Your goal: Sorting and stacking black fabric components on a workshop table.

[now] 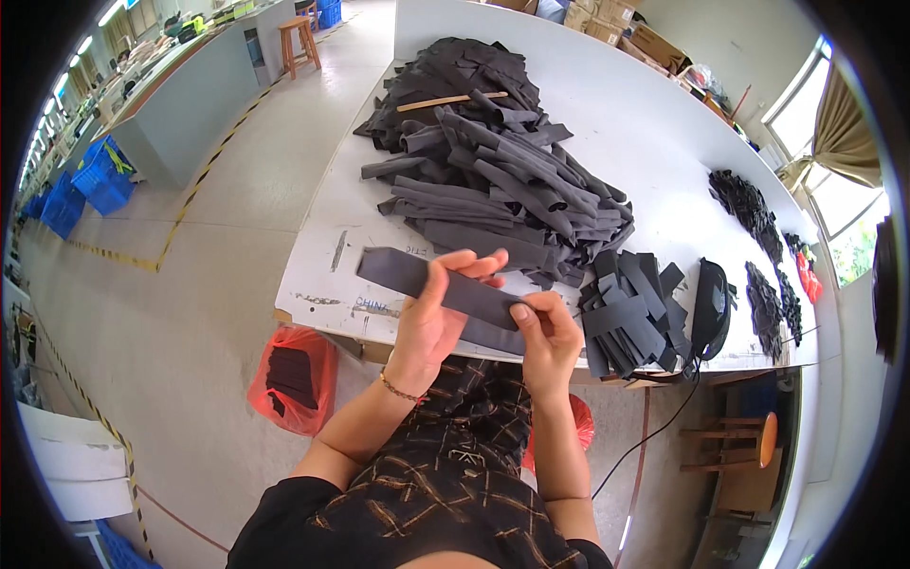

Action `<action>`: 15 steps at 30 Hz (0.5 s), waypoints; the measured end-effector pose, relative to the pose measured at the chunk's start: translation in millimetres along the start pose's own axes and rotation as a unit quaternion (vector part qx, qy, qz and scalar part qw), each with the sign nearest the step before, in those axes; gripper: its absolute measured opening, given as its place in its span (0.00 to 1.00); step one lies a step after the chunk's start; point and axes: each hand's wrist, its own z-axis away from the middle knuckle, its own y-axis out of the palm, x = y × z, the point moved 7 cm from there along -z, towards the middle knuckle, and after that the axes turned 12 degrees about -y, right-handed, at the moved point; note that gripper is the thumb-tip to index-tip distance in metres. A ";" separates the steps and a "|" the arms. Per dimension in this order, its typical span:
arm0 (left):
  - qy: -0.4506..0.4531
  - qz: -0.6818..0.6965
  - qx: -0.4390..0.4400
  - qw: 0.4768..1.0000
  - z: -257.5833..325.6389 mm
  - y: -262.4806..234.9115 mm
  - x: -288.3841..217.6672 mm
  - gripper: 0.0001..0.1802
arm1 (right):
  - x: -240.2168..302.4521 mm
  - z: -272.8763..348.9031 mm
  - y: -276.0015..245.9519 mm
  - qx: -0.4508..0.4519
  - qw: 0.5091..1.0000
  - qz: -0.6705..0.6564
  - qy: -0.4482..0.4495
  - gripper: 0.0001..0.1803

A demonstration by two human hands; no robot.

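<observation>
Strip: A dark grey strip (pixel 479 297) is spanning both hands at the centre of the frame, above the near edge of a white table (pixel 616 119).
Left hand: The left hand (pixel 424 327) is cradling the strip between thumb and loosely spread fingers; how firmly, one cannot tell.
Right hand: The right hand (pixel 552 346) is pinching the strip's right end, thumb on top, fingers curling behind.
Hold: Two points of support are probably keeping the strip flat and facing its holder.
Heap: Loose dark strips (pixel 521 180) are covering the table at top centre, seemingly sitting within reach; a wooden stick (pixel 452 101) is lying on them, perhaps as a weight.
Pile: Flat dark pieces (pixel 626 322) are resting just right of the right hand, apparently being kept apart from the heap.
Writing: Blue lettering (pixel 375 308) is marking the tabletop left of the left hand; the strip is showing no legible label.
</observation>
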 end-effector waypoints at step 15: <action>0.021 0.103 -0.119 0.987 -7.7 -7.2 18.3 0.19 | -40.4 14.5 1.3 -0.081 0.987 -0.103 0.090 0.06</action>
